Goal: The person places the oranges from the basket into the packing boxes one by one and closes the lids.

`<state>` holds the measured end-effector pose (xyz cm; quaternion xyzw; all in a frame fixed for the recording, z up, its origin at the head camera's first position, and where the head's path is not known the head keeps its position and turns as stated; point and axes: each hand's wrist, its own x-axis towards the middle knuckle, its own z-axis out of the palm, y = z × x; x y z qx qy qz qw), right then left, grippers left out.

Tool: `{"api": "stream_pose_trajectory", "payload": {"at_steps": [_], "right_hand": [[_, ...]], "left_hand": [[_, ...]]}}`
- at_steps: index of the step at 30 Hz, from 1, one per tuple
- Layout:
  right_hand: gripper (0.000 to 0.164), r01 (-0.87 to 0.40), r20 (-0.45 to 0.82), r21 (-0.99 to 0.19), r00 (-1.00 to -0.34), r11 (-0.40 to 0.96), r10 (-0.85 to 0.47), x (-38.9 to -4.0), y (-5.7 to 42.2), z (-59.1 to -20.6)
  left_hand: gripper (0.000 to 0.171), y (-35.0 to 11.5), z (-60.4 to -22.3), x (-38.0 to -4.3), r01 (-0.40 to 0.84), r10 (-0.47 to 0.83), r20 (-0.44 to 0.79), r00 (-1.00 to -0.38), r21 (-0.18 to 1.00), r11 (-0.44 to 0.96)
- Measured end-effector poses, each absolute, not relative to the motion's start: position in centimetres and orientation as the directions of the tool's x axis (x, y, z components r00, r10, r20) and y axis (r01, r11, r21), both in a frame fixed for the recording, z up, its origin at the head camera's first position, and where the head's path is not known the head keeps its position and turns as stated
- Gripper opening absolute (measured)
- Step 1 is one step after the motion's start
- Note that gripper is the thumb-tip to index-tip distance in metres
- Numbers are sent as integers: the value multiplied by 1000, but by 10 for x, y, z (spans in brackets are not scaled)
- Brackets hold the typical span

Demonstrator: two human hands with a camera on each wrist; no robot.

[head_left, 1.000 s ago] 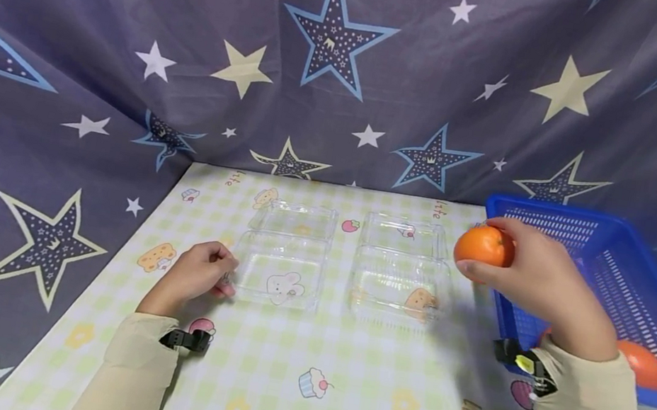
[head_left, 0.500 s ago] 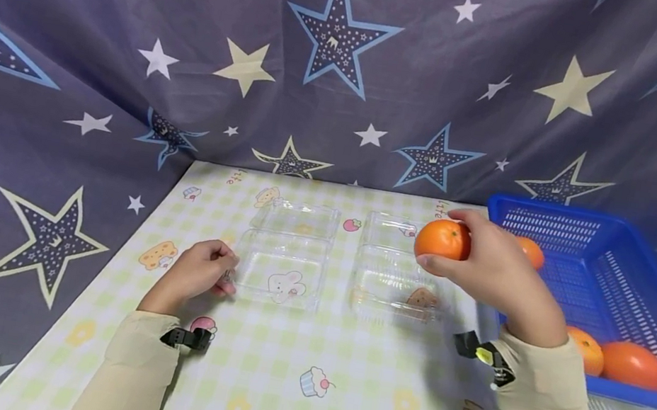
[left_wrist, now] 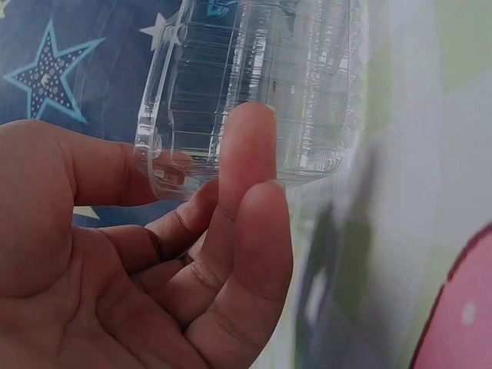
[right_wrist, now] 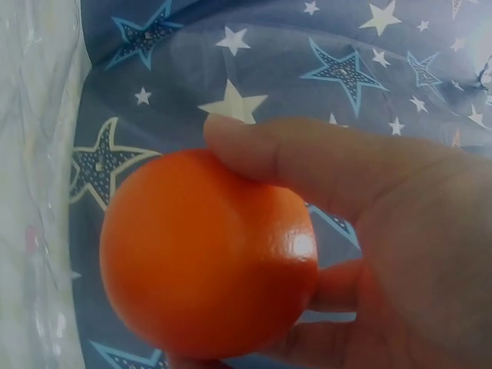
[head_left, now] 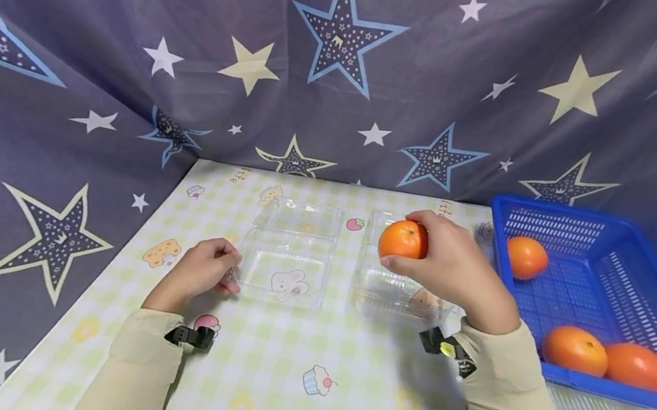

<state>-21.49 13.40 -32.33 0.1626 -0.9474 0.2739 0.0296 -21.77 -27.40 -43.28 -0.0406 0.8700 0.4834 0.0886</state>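
In the head view, my right hand (head_left: pixel 456 272) grips an orange (head_left: pixel 403 238) above the right clear plastic container (head_left: pixel 382 292), partly hiding its lid. The right wrist view shows the thumb over one side of the orange (right_wrist: pixel 204 254) and fingers under the other. My left hand (head_left: pixel 202 272) is at the near left side of a second clear plastic clamshell container (head_left: pixel 292 272), which lies opened flat on the table. Seen from the left wrist, the thumb and index finger pinch a corner of this container (left_wrist: pixel 254 77), while other fingers curl below.
A blue perforated basket (head_left: pixel 628 393) stands at the right of the table with an orange (head_left: pixel 526 258) at its left wall and two more oranges (head_left: pixel 576 350) near its front. A star-patterned curtain (head_left: pixel 330 112) hangs behind the checked tablecloth (head_left: pixel 251 365).
My right hand has carried the orange left, from beside the basket's edge to over the right container. The oranges in the basket have come into view. My left hand stays at its container.
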Motion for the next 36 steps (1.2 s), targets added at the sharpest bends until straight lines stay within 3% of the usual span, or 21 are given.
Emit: {"api": "stream_pose_trajectory", "payload": {"at_steps": [36], "right_hand": [[77, -460, 182, -511, -883, 726, -432, -234, 37, -375]], "left_hand": [[30, -273, -430, -216, -155, 5, -183, -983, 845, 512]]}}
